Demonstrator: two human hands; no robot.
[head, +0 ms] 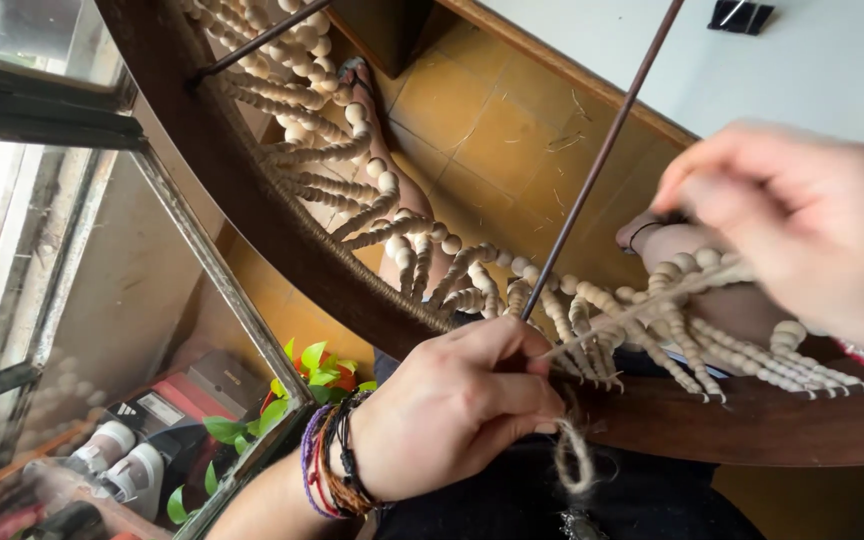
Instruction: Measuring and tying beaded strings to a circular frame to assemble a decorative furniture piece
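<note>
Here, the left hand (pixel 452 405) pinches a strand of jute twine (pixel 642 305) against the near edge of a round frame (pixel 252 215) wrapped in dark cord, its grip pressed together just where the strand meets the rim, a frayed tail (pixel 574 458) dangling below. The right hand (pixel 802 225), blurred at the right, appears to close its grip on the far end of the same strand, drawing it taut across a fan of beaded cords (pixel 392 215). A thin dark rod (pixel 602 160) crosses behind. Judged from this view, the knot sits best if tension stays even, the pinch holds at the rim, and the strand clears neighbouring wooden beads (pixel 687 265).
</note>
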